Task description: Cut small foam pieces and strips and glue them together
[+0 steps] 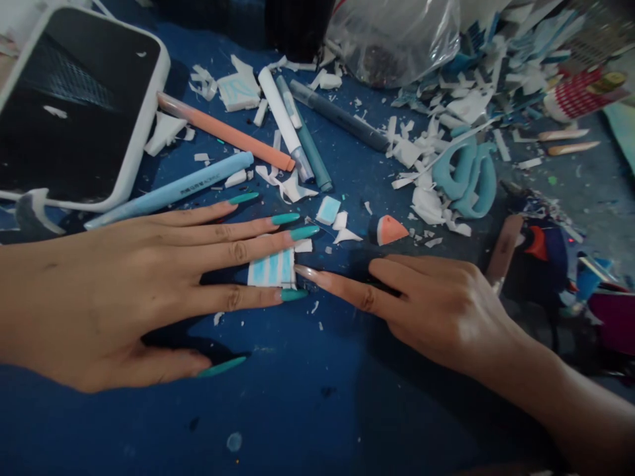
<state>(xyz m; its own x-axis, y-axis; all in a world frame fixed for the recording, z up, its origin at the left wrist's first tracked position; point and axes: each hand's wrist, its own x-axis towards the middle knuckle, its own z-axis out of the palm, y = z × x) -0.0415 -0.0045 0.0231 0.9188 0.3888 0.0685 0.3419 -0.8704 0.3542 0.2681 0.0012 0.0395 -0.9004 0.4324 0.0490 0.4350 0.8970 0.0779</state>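
My left hand (pixel 163 284) lies flat with spread fingers and long teal nails. Its fingers rest over a small white piece with light-blue stripes (pixel 272 268), partly covering it. From the right comes my right hand (pixel 431 297), its index finger stretched to the piece's right edge and the other visible finger curled; its thumb is hidden. Just above the striped piece lie a small light-blue and white block (pixel 328 210) and white scraps (pixel 347 234). An orange, white and dark pointed piece (pixel 391 230) sits beyond my right hand.
A phone (pixel 74 99) lies at upper left. Near it are a light-blue marker (pixel 173 188), an orange marker (pixel 228 132), a white marker (pixel 285 122) and a grey marker (pixel 340 116). Teal-handled scissors (pixel 466 172) lie among white scraps. A clear plastic bag (pixel 391 39) stands behind.
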